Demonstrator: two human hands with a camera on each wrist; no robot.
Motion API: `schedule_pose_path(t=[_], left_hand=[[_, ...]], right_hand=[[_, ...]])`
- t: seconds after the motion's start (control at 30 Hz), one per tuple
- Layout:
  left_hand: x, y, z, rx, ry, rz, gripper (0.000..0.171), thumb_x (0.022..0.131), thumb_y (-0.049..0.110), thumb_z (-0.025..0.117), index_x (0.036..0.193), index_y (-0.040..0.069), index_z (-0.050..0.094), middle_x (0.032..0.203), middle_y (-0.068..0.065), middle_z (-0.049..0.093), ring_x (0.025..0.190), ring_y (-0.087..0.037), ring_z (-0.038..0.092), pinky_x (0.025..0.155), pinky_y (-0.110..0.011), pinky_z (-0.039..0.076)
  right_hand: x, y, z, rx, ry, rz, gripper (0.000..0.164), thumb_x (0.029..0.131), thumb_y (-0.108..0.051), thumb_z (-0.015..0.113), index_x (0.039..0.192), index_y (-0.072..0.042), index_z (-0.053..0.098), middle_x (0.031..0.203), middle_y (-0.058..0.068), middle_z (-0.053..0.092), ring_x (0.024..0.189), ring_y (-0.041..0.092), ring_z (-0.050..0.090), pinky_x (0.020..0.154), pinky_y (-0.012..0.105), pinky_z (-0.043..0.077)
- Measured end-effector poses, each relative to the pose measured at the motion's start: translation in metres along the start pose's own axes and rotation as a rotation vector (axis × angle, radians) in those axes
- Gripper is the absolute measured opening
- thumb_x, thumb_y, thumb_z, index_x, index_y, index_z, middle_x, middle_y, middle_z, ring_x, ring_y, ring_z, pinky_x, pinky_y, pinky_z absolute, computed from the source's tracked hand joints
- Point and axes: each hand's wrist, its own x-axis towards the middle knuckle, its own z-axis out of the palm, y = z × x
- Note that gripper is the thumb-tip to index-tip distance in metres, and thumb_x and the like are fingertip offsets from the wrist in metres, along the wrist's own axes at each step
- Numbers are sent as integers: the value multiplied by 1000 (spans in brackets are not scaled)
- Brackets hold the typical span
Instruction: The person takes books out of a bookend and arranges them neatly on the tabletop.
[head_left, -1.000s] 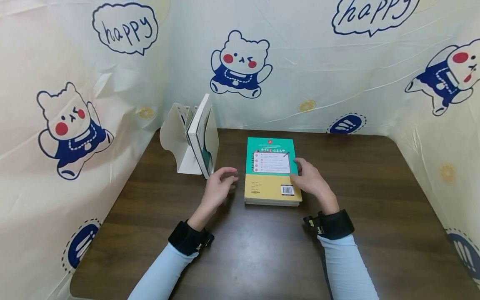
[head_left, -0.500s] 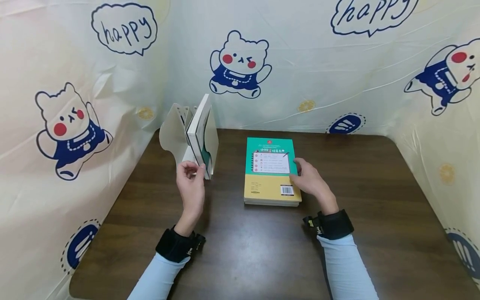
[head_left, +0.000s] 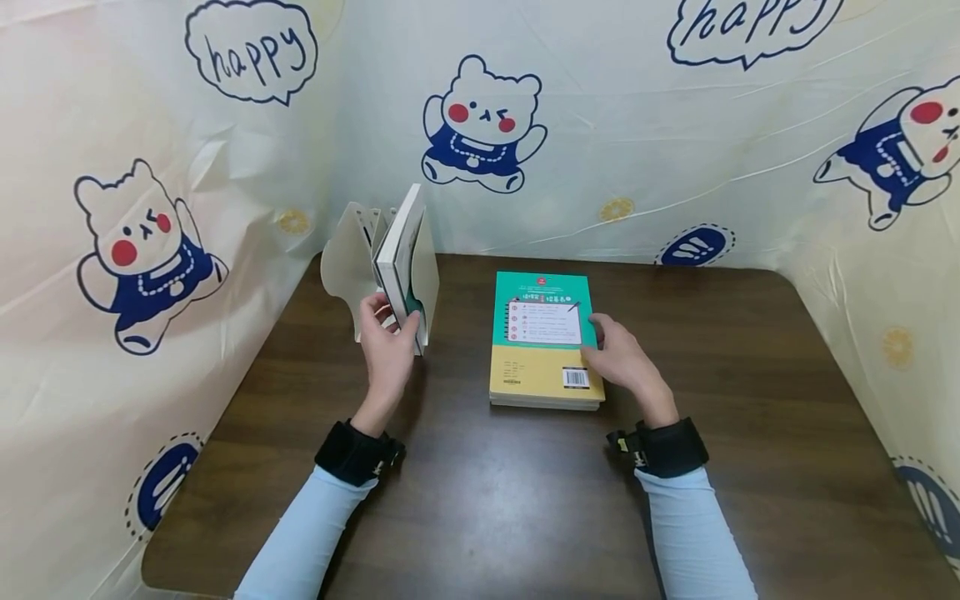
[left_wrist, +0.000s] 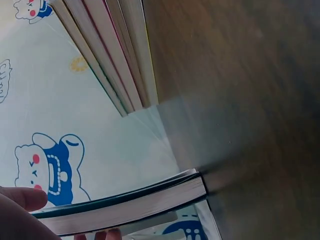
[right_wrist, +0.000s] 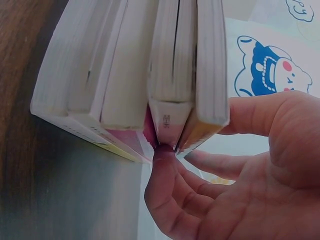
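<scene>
A stack of books (head_left: 542, 367), its top cover green and yellow with a barcode, lies on the table. My right hand (head_left: 626, 360) grips the stack's right side; in the right wrist view its thumb (right_wrist: 250, 116) is on the top book, with curled fingers (right_wrist: 167, 192) at the side edges. My left hand (head_left: 388, 337) holds the near end of a thick book (head_left: 401, 250) leaning in a white book rack (head_left: 341, 258). Thumb and fingers lie on opposite sides of it in the left wrist view, where the book (left_wrist: 135, 202) shows its pages and dark green cover.
The brown wooden table (head_left: 480, 500) stretches in front of and to the right of the stack. A patterned white cloth (head_left: 600, 117) with bear drawings hangs behind and along both sides. Black bands (head_left: 358, 452) circle both wrists.
My left hand has moved left from beside the stack to the rack, then forward onto the thick book. The right hand has stayed on the stack.
</scene>
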Motion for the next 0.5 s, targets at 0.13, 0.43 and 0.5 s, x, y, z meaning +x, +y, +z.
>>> schedule_pose_path(t=[0.13, 0.43, 0.5], left_hand=[[7, -3, 4, 32, -34, -39, 46, 96, 5, 68, 135, -1, 45, 141, -25, 53, 128, -37, 56, 108, -60, 49], [16, -12, 6, 109, -132, -102, 49, 100, 9, 62, 144, 5, 41, 153, -22, 49, 140, -38, 48, 116, -70, 37], [17, -14, 7, 116, -142, -109, 50, 101, 10, 62, 146, 6, 41, 155, -21, 48, 141, -38, 46, 117, -70, 35]], right_hand=[[0, 0, -1, 1, 3, -5, 67, 102, -14, 57, 159, 4, 27, 145, 32, 49, 122, 46, 49, 108, 64, 48], [0, -1, -1, 1, 5, 0, 68, 101, -14, 58, 159, 3, 28, 145, 32, 49, 122, 46, 49, 108, 64, 48], [0, 0, 0, 1, 4, 2, 68, 101, -14, 59, 159, 3, 28, 145, 32, 49, 122, 46, 49, 108, 64, 48]])
